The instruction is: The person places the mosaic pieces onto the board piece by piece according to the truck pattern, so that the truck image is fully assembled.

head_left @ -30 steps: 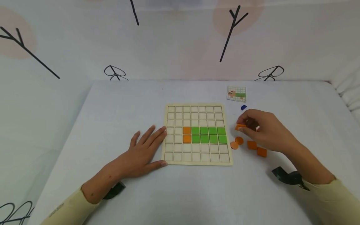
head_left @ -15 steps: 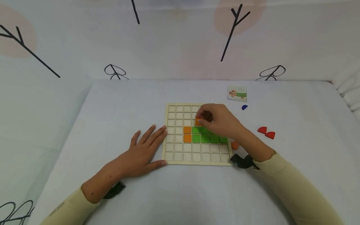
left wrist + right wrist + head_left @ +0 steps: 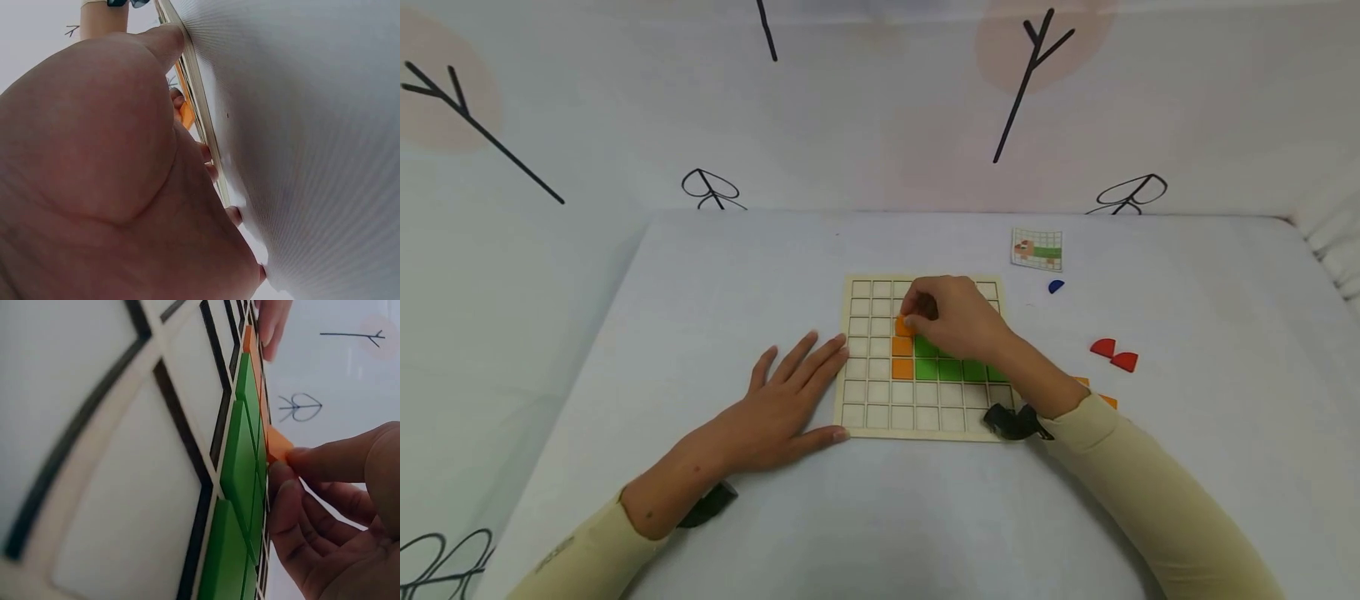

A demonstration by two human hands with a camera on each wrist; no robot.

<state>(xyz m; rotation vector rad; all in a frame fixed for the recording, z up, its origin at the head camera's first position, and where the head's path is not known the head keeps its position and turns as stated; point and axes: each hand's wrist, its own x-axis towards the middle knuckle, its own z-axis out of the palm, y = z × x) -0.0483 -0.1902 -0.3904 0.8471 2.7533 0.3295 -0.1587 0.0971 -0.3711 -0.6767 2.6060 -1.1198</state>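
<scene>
Two orange tiles [image 3: 902,357] sit in the board [image 3: 854,369], left of the green tiles [image 3: 951,369]. Our right grip [image 3: 953,317] pinches another orange tile [image 3: 903,326], tilted, at the cell just beyond them; we cannot tell whether it touches the board. Our left grip [image 3: 778,417] lies with straight, spread fingers, thumb and fingertips at the board's left edge. To the right, on the table [image 3: 737,275], we see two red pieces [image 3: 1102,347], a blue half-disc [image 3: 1056,287] and a picture card [image 3: 1037,250]; our right arm [image 3: 1041,377] partly hides some orange pieces [image 3: 1108,402].
</scene>
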